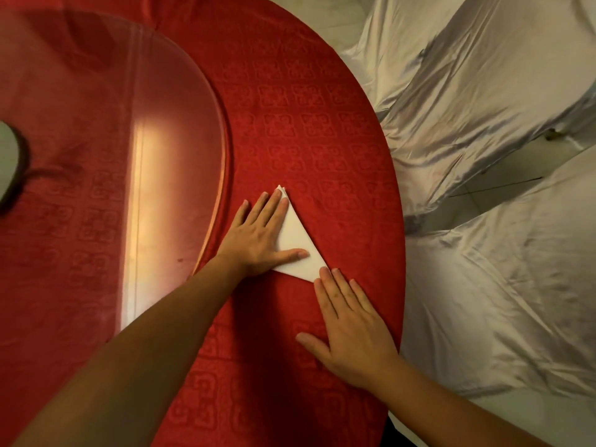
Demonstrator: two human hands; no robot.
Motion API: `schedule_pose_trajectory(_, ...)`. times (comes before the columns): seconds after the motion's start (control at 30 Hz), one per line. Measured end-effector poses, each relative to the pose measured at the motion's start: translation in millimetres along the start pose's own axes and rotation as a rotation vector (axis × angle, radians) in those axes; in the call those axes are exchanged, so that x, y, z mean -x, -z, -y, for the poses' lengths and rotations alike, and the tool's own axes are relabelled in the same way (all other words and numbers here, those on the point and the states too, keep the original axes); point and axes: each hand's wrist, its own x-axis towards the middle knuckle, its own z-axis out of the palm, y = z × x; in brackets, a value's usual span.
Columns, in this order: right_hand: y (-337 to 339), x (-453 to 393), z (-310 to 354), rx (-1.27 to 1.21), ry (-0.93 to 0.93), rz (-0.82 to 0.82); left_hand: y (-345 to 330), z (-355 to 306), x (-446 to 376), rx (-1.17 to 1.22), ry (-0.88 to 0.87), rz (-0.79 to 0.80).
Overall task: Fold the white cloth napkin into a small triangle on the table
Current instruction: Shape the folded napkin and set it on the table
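A round table under a red patterned tablecloth fills the view, with a clear glass turntable over its left and centre and silver-draped chairs beyond its right edge. The left hand lies flat, fingers straight and slightly spread, pressing the left part of the white cloth napkin. The napkin rests on bare tablecloth between the turntable rim and the table's right edge, already folded into a small triangle. Its long axis runs from the far tip, where layered corners fan slightly, down to the near right corner. The right hand rests flat on the tablecloth, fingers straight and together, fingertips just at that near corner. Judged light, soft and limp; layers likely to spring open, so best held by pressing along the folded edges or pinching a corner.
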Motion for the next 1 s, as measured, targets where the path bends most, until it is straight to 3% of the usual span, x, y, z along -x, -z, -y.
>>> schedule_pose_trajectory(0.13,7,1,-1,-0.061,0.02,-0.011,11,-7,3,0.147,0.03,-0.022)
schedule_pose_trajectory(0.27,20,-2,-2,-0.36,-0.047,-0.112,27,-12,-12,0.462,0.225,-0.274)
schedule_pose_trajectory(0.4,32,-13,-5,-0.482,-0.341,-0.283,48,-5,-41,0.641,0.39,-0.079)
schedule_pose_trajectory(0.6,43,-35,-7,-0.466,-0.425,-0.114,69,5,-63,0.785,0.518,0.162)
schedule_pose_trajectory(0.77,49,-44,-13,-0.56,-0.476,-0.042,75,1,-65,0.834,0.549,0.176)
schedule_pose_trajectory(1.0,56,-44,-17,-0.613,-0.442,-0.038,82,7,-39,1.162,0.621,0.138)
